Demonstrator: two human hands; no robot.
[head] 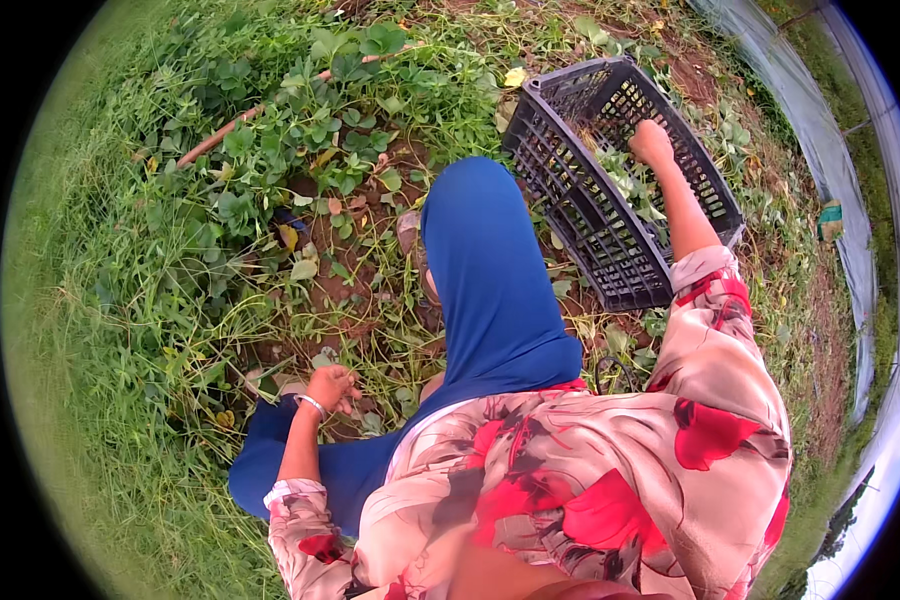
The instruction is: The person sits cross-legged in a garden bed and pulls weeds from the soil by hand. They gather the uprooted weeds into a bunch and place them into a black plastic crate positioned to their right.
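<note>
My right hand [651,142] reaches into a black plastic crate [581,161] at the upper right, its fingers curled and partly hidden; whether it holds anything cannot be told. Leafy green plants [630,184] lie inside the crate below the hand. Low over the ground at the lower left is my left hand [333,388], with a bracelet [311,403] at its wrist. Its fingers are loosely bent and apart, and nothing shows in them. Cut or pulled stems [360,330] and bare soil are beside it.
Dense green plants [255,172] cover the left side. A reddish-brown stick [221,139] lies among them at the upper left. Pale plastic sheeting [817,97] runs down the right edge, near a green and tan object [830,221]. My blue-covered knee [480,217] stands beside the crate.
</note>
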